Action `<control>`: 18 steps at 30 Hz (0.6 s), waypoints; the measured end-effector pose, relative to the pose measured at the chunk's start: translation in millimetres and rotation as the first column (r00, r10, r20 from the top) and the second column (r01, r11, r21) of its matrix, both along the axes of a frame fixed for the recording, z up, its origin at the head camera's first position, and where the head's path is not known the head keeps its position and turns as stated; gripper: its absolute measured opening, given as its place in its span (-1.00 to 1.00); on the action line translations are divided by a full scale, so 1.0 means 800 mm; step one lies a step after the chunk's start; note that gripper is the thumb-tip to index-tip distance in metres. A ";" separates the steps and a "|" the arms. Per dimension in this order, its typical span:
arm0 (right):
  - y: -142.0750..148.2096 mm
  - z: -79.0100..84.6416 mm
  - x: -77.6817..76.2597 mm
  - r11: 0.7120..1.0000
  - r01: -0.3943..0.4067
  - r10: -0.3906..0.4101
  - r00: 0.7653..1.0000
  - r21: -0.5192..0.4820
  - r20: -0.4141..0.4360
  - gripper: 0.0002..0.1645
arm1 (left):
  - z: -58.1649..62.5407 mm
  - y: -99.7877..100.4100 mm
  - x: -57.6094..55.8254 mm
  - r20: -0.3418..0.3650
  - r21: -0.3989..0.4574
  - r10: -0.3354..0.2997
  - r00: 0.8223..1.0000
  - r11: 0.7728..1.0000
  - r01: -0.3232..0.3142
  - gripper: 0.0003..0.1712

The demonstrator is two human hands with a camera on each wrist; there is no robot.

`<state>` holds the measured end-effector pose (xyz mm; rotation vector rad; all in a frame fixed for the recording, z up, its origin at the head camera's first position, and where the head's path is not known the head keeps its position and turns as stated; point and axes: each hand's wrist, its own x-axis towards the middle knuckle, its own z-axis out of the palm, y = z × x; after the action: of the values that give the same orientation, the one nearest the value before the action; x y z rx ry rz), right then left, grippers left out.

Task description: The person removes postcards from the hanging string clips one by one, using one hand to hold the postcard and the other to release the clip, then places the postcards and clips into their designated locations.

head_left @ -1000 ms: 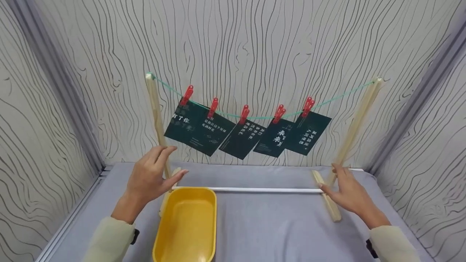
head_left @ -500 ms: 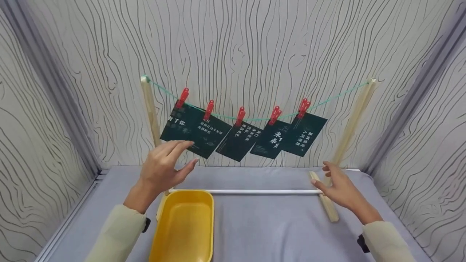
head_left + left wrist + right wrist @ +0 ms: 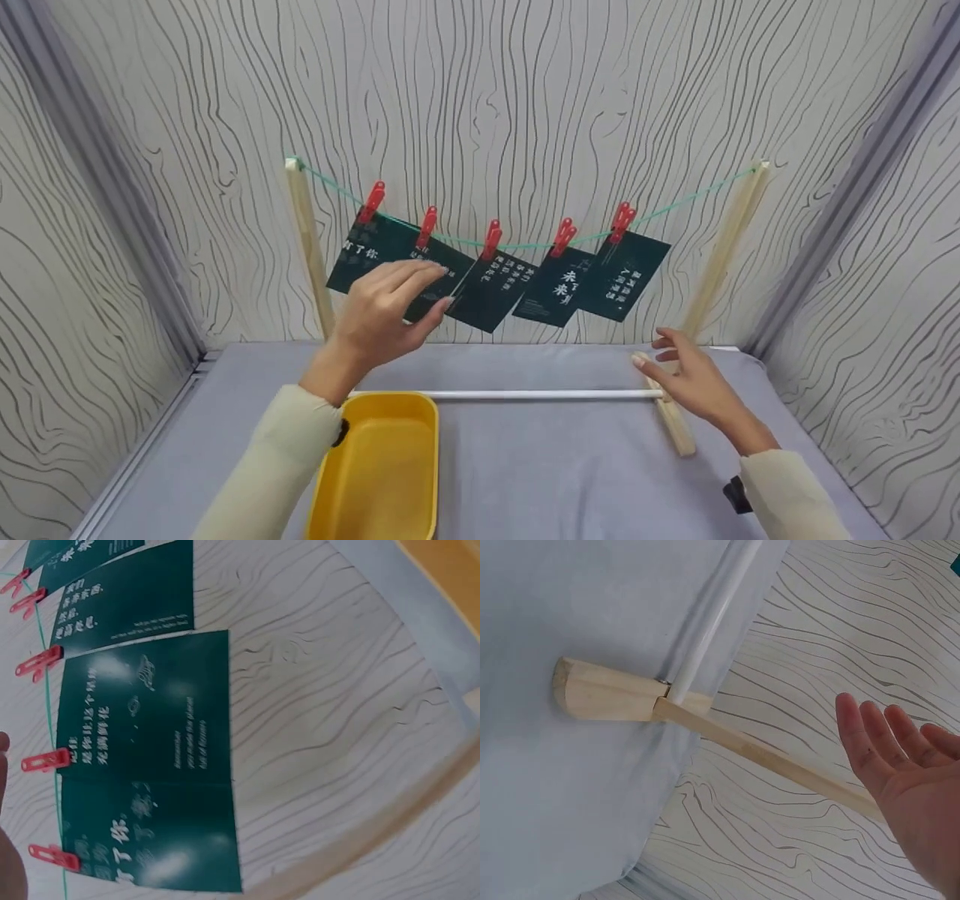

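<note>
Several dark green cards with white writing hang in a row from a green string. Each is held by a red clothespin. The string runs between two upright wooden posts, a left post and a right post. My left hand is in front of the left cards, overlapping them in the head view, fingers relaxed and holding nothing. My right hand hovers by the foot of the right post with its fingers loosely extended, holding nothing. In the right wrist view its palm and fingers show apart from the post.
A yellow tub stands at the front left under my left forearm. A white rod joins the posts low down, and a wooden foot lies at its right end. Patterned walls enclose the grey cloth-covered table.
My left hand has moved right and up, from beside the left post to in front of the cards. My right hand has drawn off the right post and shifted slightly left.
</note>
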<state>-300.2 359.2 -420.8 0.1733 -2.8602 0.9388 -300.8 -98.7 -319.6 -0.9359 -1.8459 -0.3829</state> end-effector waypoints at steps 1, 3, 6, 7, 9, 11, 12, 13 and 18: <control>-0.001 0.000 0.000 1.000 -0.002 0.002 1.000 -0.006 0.001 0.11 | 0.004 0.005 -0.002 0.001 -0.008 -0.006 1.000 1.000 0.006 -0.60; -0.004 0.001 0.000 1.000 -0.004 0.004 1.000 -0.016 0.006 0.11 | 0.009 0.016 -0.006 0.010 -0.021 -0.018 1.000 1.000 0.019 -0.60; -0.008 0.004 -0.002 0.999 -0.002 0.003 1.000 -0.032 0.011 0.09 | 0.019 0.032 -0.013 0.031 -0.055 -0.003 1.000 0.998 0.005 -0.59; -0.009 0.005 -0.002 0.999 -0.001 0.001 1.000 -0.035 0.012 0.09 | 0.022 0.037 -0.016 0.040 -0.068 0.007 0.999 0.998 -0.004 -0.58; -0.011 0.007 -0.003 0.999 0.003 -0.003 1.000 -0.041 0.012 0.08 | 0.028 0.046 -0.021 0.059 -0.097 0.036 0.998 0.995 -0.030 -0.57; -0.011 0.009 -0.005 0.999 0.008 -0.007 1.000 -0.049 0.013 0.10 | 0.033 0.055 -0.027 0.078 -0.122 0.058 0.995 0.991 -0.048 -0.56; -0.012 0.010 -0.005 0.999 0.011 -0.010 1.000 -0.053 0.013 0.10 | 0.035 0.058 -0.029 0.087 -0.133 0.066 0.994 0.990 -0.054 -0.56; -0.012 0.011 -0.006 0.998 0.013 -0.012 1.000 -0.057 0.013 0.11 | 0.036 0.061 -0.032 0.097 -0.141 0.068 0.993 0.989 -0.054 -0.55; -0.016 0.012 -0.008 0.997 0.023 -0.022 1.000 -0.079 0.005 0.13 | 0.044 0.073 -0.041 0.169 -0.166 0.056 0.984 0.986 -0.027 -0.51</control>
<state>-306.4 346.2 -411.4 0.1311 -2.8169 1.0470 -333.4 -40.2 -284.4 -0.9988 -2.0771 -0.2977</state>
